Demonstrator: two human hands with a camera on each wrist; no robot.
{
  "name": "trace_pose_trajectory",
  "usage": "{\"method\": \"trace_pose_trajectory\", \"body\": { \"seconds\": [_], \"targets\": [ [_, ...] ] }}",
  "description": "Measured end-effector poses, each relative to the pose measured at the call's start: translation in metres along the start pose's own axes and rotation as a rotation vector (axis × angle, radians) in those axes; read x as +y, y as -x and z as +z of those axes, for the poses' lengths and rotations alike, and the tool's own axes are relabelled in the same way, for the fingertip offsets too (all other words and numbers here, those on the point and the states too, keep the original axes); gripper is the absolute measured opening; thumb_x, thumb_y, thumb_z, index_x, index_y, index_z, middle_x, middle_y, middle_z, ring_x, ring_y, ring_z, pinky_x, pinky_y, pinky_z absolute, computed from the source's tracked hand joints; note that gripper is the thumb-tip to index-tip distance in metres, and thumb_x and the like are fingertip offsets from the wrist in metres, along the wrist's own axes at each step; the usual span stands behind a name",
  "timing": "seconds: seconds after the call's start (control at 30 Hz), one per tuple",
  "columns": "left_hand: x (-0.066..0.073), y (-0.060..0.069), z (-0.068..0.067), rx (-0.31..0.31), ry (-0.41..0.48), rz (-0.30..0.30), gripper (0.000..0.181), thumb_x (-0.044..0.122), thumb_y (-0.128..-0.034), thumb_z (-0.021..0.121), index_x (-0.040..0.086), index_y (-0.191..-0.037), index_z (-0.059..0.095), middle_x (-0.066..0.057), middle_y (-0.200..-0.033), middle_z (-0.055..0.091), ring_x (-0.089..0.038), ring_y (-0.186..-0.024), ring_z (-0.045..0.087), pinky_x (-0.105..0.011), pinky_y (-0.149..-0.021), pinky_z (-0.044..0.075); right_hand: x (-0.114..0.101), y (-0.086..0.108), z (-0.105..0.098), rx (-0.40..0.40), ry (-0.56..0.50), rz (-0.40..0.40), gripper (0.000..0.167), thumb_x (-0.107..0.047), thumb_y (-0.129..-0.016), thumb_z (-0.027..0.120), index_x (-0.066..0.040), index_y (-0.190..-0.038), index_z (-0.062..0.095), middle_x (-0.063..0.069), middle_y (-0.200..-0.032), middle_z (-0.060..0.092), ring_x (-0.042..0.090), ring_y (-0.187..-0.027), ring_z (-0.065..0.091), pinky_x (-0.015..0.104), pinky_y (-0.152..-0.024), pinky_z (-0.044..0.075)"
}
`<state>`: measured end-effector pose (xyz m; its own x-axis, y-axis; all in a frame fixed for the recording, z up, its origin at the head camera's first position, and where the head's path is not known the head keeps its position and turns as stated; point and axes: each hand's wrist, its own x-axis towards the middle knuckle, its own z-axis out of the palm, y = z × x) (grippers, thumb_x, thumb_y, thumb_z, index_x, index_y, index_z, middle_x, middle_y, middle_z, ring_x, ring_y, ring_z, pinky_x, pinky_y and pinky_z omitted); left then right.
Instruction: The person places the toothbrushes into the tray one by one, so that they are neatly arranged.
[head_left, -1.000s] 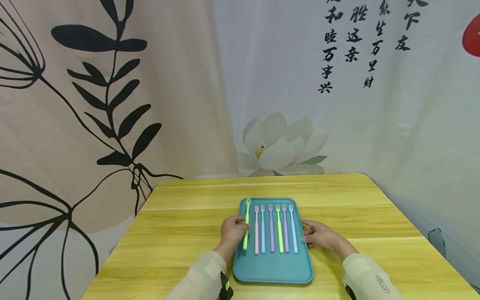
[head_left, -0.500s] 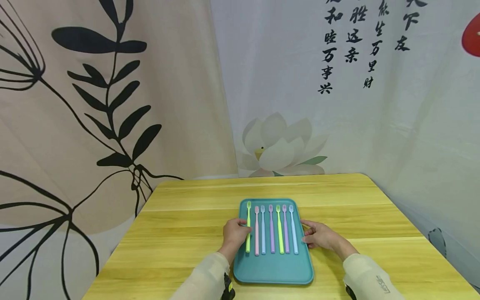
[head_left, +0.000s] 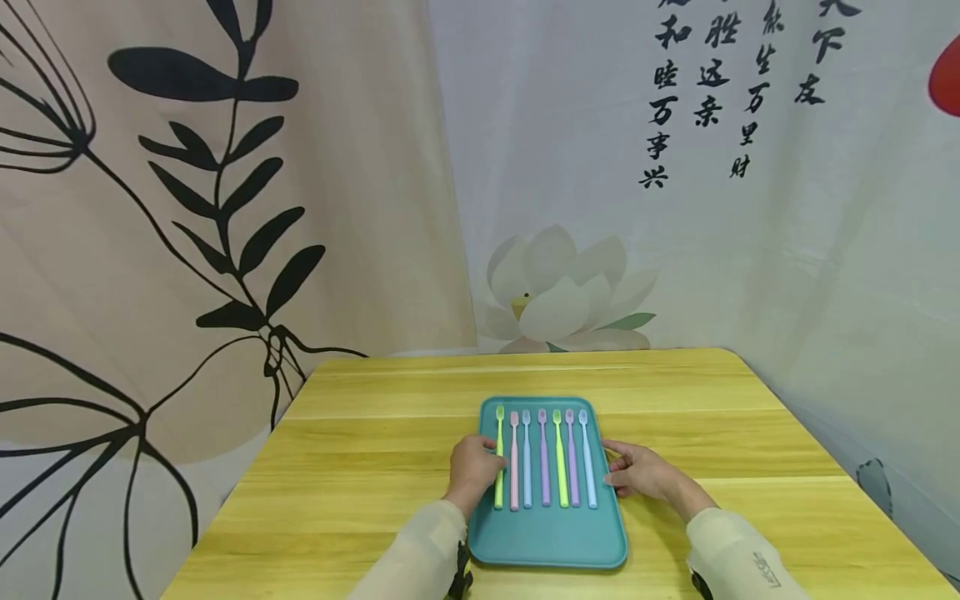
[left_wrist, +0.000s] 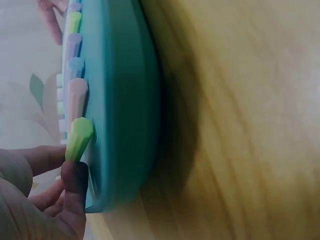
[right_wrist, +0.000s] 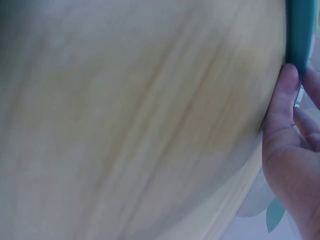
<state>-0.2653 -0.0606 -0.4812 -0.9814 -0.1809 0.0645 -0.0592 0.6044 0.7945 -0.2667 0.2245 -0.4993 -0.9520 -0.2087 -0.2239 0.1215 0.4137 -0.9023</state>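
A teal tray (head_left: pixel 547 540) lies on the table, bearing a row of pink, blue, purple and yellow-green toothbrushes, roughly parallel with heads at the far end. Leftmost is a yellow-green toothbrush (head_left: pixel 499 423); my left hand (head_left: pixel 471 472) pinches its handle between thumb and fingers. The handle's end (left_wrist: pixel 80 136) sticks up past the fingers in the left wrist view, beside a pink toothbrush (left_wrist: pixel 77 97). On the opposite side, my right hand (head_left: pixel 647 472) holds the tray's right edge. Its thumb (right_wrist: pixel 287 82) presses the tray's outer wall in the right wrist view.
The wooden table (head_left: pixel 360 467) extends around the tray on all sides. Behind its far edge hangs a curtain (head_left: pixel 375 208) printed with plants, a lotus and black characters.
My left hand has moved slightly right and nearer, bringing the yellow-green toothbrush down into line beside the pink one. The right hand and tray have hardly moved.
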Motion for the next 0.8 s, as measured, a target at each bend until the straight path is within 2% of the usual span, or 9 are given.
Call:
{"method": "trace_pose_trajectory", "body": {
  "seconds": [0.23,0.47,0.8],
  "targets": [
    [0.0021,-0.0001,-0.0021,-0.019,-0.064,0.023,0.028,0.001,-0.0729,0.082,-0.004,-0.098,0.071,-0.012,-0.088,0.067,-0.022,-0.074,0.061,-0.038,-0.065,0.056,-0.0015,0.0000,0.0006,-0.001,0.002,0.003,0.070,0.006,-0.089,0.067,0.005,-0.151,0.033,0.015,-0.095,0.052,0.023,-0.080,0.055,0.037,-0.070,0.056],
    [0.0017,-0.0014,-0.0038,-0.027,-0.069,0.043,0.032,0.002,-0.0713,0.084,-0.004,-0.100,0.071,-0.013,-0.089,0.067,-0.024,-0.075,0.061,-0.038,-0.064,0.056,-0.0045,0.0016,0.0001,-0.002,0.005,0.003,0.070,0.005,-0.090,0.067,0.005,-0.151,0.033,0.015,-0.096,0.053,0.023,-0.081,0.055,0.037,-0.070,0.056],
    [-0.0021,-0.0016,-0.0005,-0.046,-0.062,0.057,0.031,-0.002,-0.0727,0.080,-0.003,-0.103,0.071,-0.012,-0.091,0.067,-0.024,-0.076,0.059,-0.038,-0.066,0.056,-0.0013,-0.0001,0.0003,-0.012,-0.004,-0.002,0.071,0.006,-0.089,0.067,0.006,-0.151,0.032,0.015,-0.095,0.053,0.023,-0.079,0.056,0.037,-0.069,0.056]
  ]
}}
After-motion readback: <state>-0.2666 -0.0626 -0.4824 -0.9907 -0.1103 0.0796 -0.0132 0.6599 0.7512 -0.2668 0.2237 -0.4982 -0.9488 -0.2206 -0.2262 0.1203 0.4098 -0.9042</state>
